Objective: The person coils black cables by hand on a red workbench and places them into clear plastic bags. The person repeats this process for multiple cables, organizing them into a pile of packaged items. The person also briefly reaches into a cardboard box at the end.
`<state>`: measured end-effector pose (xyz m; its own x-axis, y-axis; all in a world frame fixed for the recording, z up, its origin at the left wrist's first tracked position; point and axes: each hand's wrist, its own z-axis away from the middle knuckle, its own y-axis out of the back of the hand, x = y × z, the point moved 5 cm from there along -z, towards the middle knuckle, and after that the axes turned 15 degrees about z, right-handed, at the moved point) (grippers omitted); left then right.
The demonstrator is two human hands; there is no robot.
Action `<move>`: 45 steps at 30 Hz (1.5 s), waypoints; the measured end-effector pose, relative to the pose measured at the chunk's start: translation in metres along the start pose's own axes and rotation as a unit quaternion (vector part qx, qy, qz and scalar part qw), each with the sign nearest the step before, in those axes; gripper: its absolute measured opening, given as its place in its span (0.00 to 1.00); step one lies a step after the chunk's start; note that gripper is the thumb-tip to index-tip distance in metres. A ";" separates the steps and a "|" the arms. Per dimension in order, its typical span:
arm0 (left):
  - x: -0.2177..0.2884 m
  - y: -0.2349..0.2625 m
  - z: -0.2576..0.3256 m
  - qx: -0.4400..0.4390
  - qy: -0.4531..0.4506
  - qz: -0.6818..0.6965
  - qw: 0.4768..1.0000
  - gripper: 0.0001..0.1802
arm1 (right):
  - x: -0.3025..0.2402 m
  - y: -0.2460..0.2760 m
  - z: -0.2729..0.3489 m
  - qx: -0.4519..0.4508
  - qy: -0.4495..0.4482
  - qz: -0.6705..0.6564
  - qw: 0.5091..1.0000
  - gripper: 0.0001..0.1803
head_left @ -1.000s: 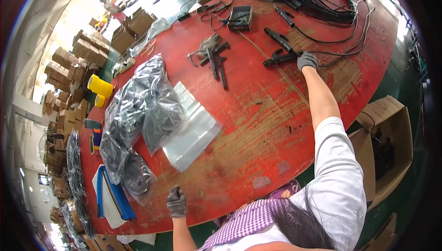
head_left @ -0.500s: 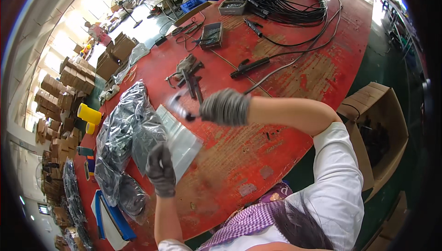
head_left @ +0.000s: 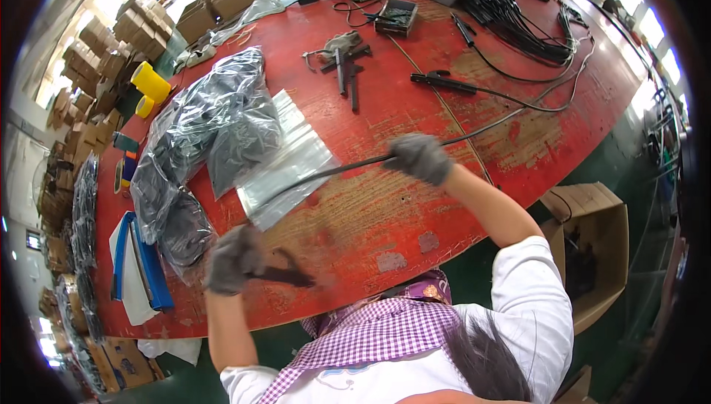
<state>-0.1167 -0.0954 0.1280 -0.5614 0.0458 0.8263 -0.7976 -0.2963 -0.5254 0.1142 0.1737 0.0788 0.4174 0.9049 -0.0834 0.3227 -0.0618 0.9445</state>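
Note:
My gloved left hand (head_left: 235, 259) is closed around a black forked, clamp-like piece (head_left: 287, 271), smeared by motion, above the table's near edge. My gloved right hand (head_left: 421, 158) grips a black cable (head_left: 337, 170) over the middle of the table. Leftward, the cable runs across flat clear plastic bags (head_left: 285, 171), where its end blurs; whether it joins the piece in my left hand I cannot tell. On its other side it trails to the far right. Beyond the bags, large plastic bags of dark goods (head_left: 215, 122) lie on the left.
The red worn table (head_left: 370, 234) bears a black electrode holder (head_left: 444, 82), bundled cables (head_left: 515, 30), black bars (head_left: 348, 78) beside a grey glove (head_left: 341, 43), and small parts boxes (head_left: 398, 17). Yellow rolls (head_left: 150, 83) and a blue folder (head_left: 148, 263) lie left. A carton (head_left: 600, 256) stands right.
My right hand has moved right, drawing out the cable across the bags. My left hand has shifted left and nearer, now with the black forked piece showing. The view has turned somewhat.

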 end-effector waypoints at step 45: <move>-0.010 -0.014 0.004 0.115 0.106 0.078 0.985 0.16 | -0.153 0.015 -0.035 -0.045 -0.034 -0.293 0.955 0.26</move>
<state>-0.0990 -0.0954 0.1280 -0.7264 0.1734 0.6650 -0.6404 -0.5219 -0.5634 0.0252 0.0495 0.1168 0.2430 0.7436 -0.6228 0.4453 0.4849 0.7527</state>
